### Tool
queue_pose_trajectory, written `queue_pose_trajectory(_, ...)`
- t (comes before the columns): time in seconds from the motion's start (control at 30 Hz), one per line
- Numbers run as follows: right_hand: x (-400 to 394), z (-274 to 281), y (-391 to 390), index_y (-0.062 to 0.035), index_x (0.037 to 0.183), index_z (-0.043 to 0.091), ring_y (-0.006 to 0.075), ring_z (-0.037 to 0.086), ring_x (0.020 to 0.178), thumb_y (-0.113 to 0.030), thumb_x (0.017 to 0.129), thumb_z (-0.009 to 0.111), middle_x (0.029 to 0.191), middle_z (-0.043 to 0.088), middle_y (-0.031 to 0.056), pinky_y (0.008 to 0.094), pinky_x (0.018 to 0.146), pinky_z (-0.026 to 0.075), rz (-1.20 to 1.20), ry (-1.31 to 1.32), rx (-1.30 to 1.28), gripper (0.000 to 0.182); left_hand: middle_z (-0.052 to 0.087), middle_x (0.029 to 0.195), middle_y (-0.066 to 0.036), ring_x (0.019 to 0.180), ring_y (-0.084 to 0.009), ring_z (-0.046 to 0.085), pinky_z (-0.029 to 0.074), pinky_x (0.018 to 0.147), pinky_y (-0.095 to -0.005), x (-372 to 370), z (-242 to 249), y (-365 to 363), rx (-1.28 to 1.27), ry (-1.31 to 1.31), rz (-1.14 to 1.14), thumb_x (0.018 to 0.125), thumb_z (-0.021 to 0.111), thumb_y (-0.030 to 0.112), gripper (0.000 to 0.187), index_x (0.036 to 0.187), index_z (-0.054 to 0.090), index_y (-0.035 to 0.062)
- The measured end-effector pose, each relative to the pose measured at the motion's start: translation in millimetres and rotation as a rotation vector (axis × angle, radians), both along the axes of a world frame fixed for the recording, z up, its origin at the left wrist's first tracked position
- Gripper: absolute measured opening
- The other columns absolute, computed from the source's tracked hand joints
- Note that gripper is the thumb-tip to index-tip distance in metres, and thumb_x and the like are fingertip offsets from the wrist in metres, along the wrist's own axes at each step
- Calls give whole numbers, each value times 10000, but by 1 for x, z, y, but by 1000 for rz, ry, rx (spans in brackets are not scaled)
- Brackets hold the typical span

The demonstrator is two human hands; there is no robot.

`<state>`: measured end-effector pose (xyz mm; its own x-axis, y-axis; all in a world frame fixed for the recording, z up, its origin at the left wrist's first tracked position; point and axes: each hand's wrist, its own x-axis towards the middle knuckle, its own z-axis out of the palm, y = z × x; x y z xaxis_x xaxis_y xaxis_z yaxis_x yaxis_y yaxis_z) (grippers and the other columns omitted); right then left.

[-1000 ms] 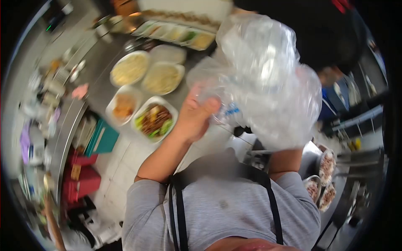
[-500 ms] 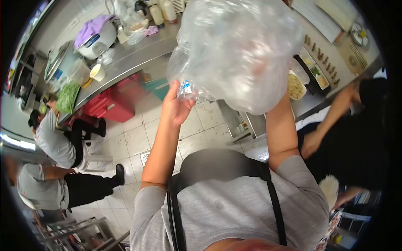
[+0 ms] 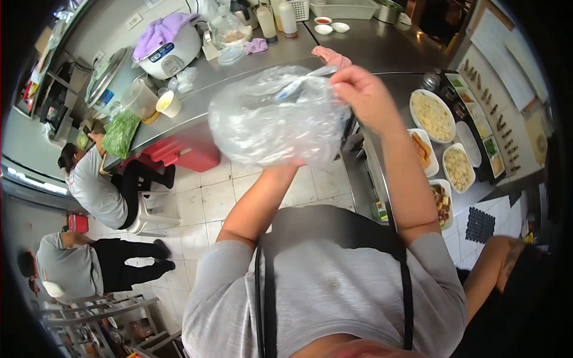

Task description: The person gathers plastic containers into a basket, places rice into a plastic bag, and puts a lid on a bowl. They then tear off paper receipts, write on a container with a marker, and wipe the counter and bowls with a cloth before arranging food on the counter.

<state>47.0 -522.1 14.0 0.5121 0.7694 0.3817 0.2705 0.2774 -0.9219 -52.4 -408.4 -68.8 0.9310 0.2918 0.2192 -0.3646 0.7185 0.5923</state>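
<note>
A crumpled clear plastic bag (image 3: pixel 271 122) with blue print near its top edge is held up in front of my chest, above the floor and the counter edge. My right hand (image 3: pixel 367 98) pinches its upper right edge between thumb and fingers. Underneath, my left hand (image 3: pixel 292 164) holds the bag from below, and its fingers are mostly hidden by the plastic. What the bag contains, if anything, I cannot make out.
The steel counter (image 3: pixel 382 51) carries a rice cooker (image 3: pixel 173 56), bottles, small bowls and a pink cloth (image 3: pixel 331 57). Food dishes (image 3: pixel 433 116) stand at right. A red bin (image 3: pixel 188 149) is below. One person sits and another stands at left; another person's arm (image 3: pixel 492 271) is at lower right.
The bag has come lower and turned, and looks more compact. My right hand, hidden behind it before, now shows pinching its edge. My left hand has shifted from its corner to underneath.
</note>
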Motion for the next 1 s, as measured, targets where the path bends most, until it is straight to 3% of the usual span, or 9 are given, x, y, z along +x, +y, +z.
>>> queue_pose_trajectory(0.03, -1, 8, -1, -4, 848, 516, 94, 510, 671, -63, 768, 505, 728, 544, 36, 239, 613, 424, 60, 165, 144, 100, 506, 970, -51, 844, -124, 504, 450, 683, -254, 6, 2, 4, 34, 4, 49, 811, 466, 207, 293, 1053, 450, 43)
queue_pose_trajectory(0.17, 9, 21, -21, 1, 880, 515, 107, 535, 656, -62, 784, 493, 728, 558, 51, 242, 634, 436, 753, 128, -14, 117, 507, 969, -54, 842, -127, 505, 450, 681, -256, 31, 14, 27, 104, 3, 100, 809, 467, 204, 290, 1049, 453, 42)
queue_pose_trajectory(0.3, 26, 11, -9, 10, 881, 537, 76, 504, 660, -77, 773, 513, 734, 546, 24, 204, 625, 416, 79, 143, -113, 140, 508, 967, -57, 841, -131, 506, 450, 680, -258, 49, 20, 56, 108, -14, 77, 807, 468, 201, 286, 1044, 455, 41)
queue_pose_trajectory(0.43, 14, 8, -4, -24, 839, 563, 95, 502, 667, -108, 744, 555, 746, 537, 22, 202, 622, 405, -361, 86, -88, 127, 509, 966, -60, 839, -135, 507, 449, 679, -260, 79, 25, 72, 107, -42, -19, 805, 469, 198, 283, 1039, 458, 40)
queue_pose_trajectory(0.47, 3, 14, 0, -35, 835, 566, 121, 507, 674, -112, 735, 561, 761, 533, 32, 216, 626, 410, -434, -157, -53, 127, 510, 965, -61, 839, -136, 507, 449, 678, -260, 85, 25, 74, 107, -41, -51, 804, 469, 197, 282, 1038, 458, 40)
queue_pose_trajectory(0.53, -26, 26, 15, -56, 827, 571, 173, 518, 687, -120, 715, 573, 791, 525, 51, 244, 633, 421, -531, -640, -7, 129, 510, 965, -63, 838, -137, 507, 449, 678, -261, 90, 23, 80, 106, -25, -97, 803, 469, 195, 280, 1036, 459, 39)
queue_pose_trajectory(0.63, -61, 24, 56, -69, 843, 560, 262, 520, 750, -120, 702, 562, 848, 516, 92, 304, 657, 435, -284, -737, -174, 150, 511, 963, -65, 837, -140, 508, 448, 677, -263, 81, 19, 96, 109, 1, -108, 801, 470, 193, 278, 1032, 461, 38)
queue_pose_trajectory(0.73, -54, 2, 81, -20, 865, 527, 322, 516, 805, -24, 682, 506, 835, 533, 128, 344, 719, 419, -698, -634, -640, 184, 512, 962, -67, 836, -143, 509, 448, 676, -264, 75, 17, 111, 103, 29, -123, 800, 470, 191, 275, 1028, 463, 38)
queue_pose_trajectory(1.0, -42, -37, 94, -20, 1041, 416, 330, 473, 930, -115, 706, 539, 1014, 466, 158, 384, 768, 397, -828, -514, -662, 369, 515, 959, -74, 833, -150, 510, 447, 673, -268, 86, 10, 115, 95, 67, -266, 795, 472, 184, 268, 1019, 468, 36)
